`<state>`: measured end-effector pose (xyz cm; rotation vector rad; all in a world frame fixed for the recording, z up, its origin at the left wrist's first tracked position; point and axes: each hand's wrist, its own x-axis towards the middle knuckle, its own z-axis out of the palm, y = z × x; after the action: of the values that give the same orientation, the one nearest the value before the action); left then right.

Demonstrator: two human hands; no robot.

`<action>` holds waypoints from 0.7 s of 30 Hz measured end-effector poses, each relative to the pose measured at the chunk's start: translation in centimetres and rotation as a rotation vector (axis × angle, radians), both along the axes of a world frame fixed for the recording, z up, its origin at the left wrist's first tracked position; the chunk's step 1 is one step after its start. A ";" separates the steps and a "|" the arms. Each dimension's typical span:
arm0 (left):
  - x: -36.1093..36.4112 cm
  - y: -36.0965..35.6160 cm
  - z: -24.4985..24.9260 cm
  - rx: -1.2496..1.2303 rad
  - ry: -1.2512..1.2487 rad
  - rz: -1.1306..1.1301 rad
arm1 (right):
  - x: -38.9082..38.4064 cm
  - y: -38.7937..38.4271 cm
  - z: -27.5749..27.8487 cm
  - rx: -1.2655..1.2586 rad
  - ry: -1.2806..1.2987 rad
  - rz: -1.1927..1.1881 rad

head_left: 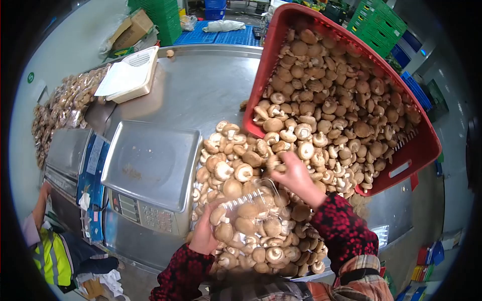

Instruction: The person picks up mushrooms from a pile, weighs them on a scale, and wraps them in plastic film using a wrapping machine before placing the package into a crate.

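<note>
My left hand grips the side of a clear plastic punnet that holds several brown-capped mushrooms. The punnet is tilted over the loose mushrooms. To its upper right, my right hand is closed, slightly blurred, with a shiitake mushroom at its fingertips. Loose shiitake mushrooms with pale stems lie in a heap under and around both hands. They spill from a red crate, which lies tipped toward me and is filled with more of them.
A scale with a metal pan stands left of the heap on the steel table. Behind it sits a white basket. Bagged mushrooms are piled far left, near another person in a yellow vest.
</note>
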<state>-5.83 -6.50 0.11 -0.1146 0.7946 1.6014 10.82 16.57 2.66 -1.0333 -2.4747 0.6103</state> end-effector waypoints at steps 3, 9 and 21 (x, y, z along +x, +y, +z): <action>-0.5 -0.5 -0.2 0.002 0.046 0.065 | 1.6 -2.7 3.9 -0.097 0.185 -0.047; 1.6 0.0 0.6 0.086 -0.034 0.070 | 1.5 -9.0 5.8 -0.129 -0.082 0.093; 1.6 0.2 0.6 0.095 -0.057 -0.010 | -0.1 -7.8 3.1 0.029 0.285 0.369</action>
<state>-4.18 -6.33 0.75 -0.0868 0.6731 1.6168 10.76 8.80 5.73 -0.4392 -2.4189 0.7689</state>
